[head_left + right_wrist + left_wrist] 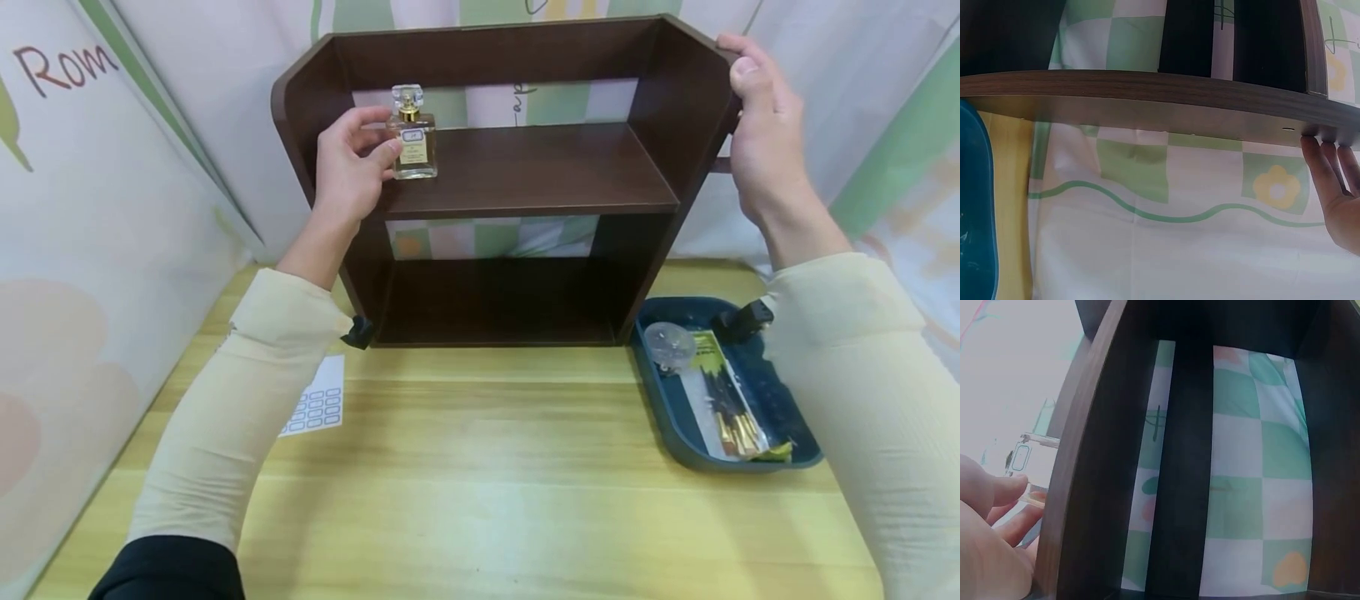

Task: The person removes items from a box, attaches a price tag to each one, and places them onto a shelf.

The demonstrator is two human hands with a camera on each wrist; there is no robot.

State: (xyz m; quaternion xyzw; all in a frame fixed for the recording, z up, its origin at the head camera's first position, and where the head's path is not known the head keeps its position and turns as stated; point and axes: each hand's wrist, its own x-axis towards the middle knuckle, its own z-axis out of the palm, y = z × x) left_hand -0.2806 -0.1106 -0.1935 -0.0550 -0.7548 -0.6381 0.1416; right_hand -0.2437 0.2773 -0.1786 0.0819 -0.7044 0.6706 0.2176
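Note:
A square glass perfume bottle (414,150) with a clear cap and a cream label stands upright on the upper board of a dark brown two-tier shelf (532,171), towards its left end. My left hand (351,162) holds the bottle by its left side, thumb at the front and fingers behind. In the left wrist view the bottle (1038,464) is partly hidden by the board edge. My right hand (771,125) is at the shelf's upper right corner. In the right wrist view its fingertips (1310,145) touch the outer face of the side panel.
A blue tray (675,442) right of the shelf holds a packet of paintbrushes (727,400) and a clear round container (670,344). A sheet of printed labels (318,400) lies on the wooden table (487,467), partly under my left sleeve. Patterned curtains hang behind.

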